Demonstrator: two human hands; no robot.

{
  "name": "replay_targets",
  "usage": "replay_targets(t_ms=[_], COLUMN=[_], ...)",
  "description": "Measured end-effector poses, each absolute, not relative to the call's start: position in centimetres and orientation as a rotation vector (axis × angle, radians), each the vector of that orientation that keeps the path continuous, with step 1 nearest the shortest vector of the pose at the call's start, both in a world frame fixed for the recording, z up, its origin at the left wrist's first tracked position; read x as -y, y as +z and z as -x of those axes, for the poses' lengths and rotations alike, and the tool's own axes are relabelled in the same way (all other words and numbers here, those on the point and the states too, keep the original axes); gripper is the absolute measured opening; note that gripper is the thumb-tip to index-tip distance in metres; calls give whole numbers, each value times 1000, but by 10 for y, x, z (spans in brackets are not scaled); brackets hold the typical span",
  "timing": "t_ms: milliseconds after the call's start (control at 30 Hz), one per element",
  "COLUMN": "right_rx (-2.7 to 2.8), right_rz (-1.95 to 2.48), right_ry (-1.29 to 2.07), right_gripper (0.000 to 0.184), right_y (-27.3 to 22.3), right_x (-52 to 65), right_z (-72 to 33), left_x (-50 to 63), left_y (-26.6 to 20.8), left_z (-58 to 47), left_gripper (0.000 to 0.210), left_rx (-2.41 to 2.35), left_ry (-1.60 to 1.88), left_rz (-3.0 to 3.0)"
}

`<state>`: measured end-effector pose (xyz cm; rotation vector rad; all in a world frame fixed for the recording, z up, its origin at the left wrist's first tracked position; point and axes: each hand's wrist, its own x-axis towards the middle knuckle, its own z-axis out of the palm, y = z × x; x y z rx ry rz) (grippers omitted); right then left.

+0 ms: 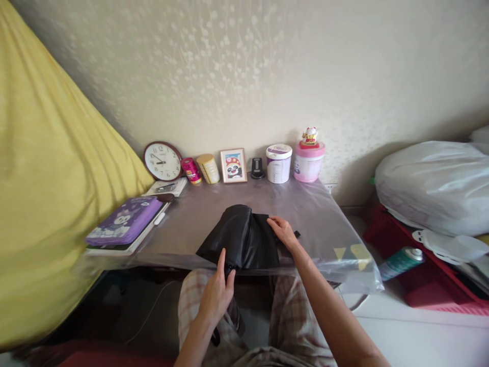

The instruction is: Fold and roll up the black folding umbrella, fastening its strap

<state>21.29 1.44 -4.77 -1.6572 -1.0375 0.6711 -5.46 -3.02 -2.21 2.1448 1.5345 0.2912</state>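
Note:
A black folding umbrella [237, 237] lies collapsed at the table's front edge, its fabric loose and spread in folds. My left hand [217, 293] is closed around its near end, where the rib tips bunch together; the handle is mostly hidden by the hand, and a dark strap hangs below. On the far right side of the umbrella, my right hand [283, 230] pinches the edge of a fabric panel between thumb and fingers. A short black tab sticks out just beyond that wrist.
A plastic-covered table [317, 214] stands against the wall. Along its back are a clock [163, 161], a pink can [191, 171], a framed picture [234, 166] and tubs [278, 165]. A purple case [124, 221] lies left, beside a yellow curtain [57, 178]. A red bin [428, 280] stands right.

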Motion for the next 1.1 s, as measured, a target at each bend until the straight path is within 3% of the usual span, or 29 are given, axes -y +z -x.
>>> replay_targets(t_ms=[233,400,600,1100], right_rx=[1047,1099,1167,1246], right_rz=[1747,1939,2006,1917], right_ry=[646,525,438,344], right_gripper=[34,48,30,17], right_y=[-46,-40,-40,-28], right_x=[-15,-24,-27,-18], right_z=[-213,-211,-215,-201], left_x=[30,29,31,31], left_y=[-21,-23,-23,-18], left_z=[54,55,54,56], left_gripper=[60,59,58,57], left_rx=[-1544,-1527,-1522,-1492], left_ry=[252,279,286,306], left_rz=[-2146,-2139,-2130,-2090])
